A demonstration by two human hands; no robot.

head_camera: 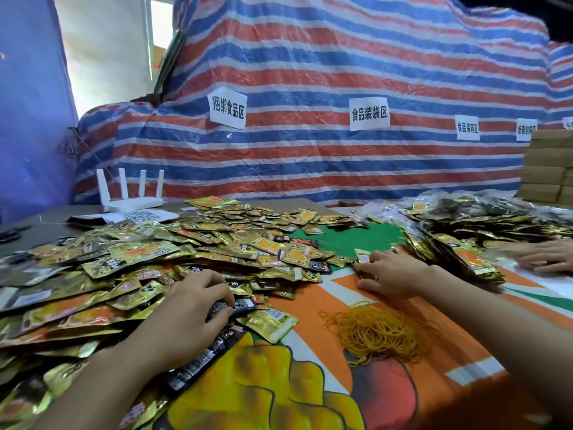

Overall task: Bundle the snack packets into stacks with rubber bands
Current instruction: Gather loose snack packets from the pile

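Hundreds of flat gold foil snack packets point(130, 262) lie heaped on the left, within easy reach for gathering. On the orange printed tablecloth point(310, 305), a loose tangle of yellow rubber bands point(381, 330) sits between the arms, likely kept close for binding. The right hand point(393, 271) curls round a small stack of gold packets point(361, 259), steadying it on edge. The left hand point(189, 302) has bent fingers point(223, 297) that seem to pinch a black packet point(245, 305) at the heap's edge.

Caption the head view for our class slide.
Left hand and right hand each grip snack packets beside loose rubber bands.
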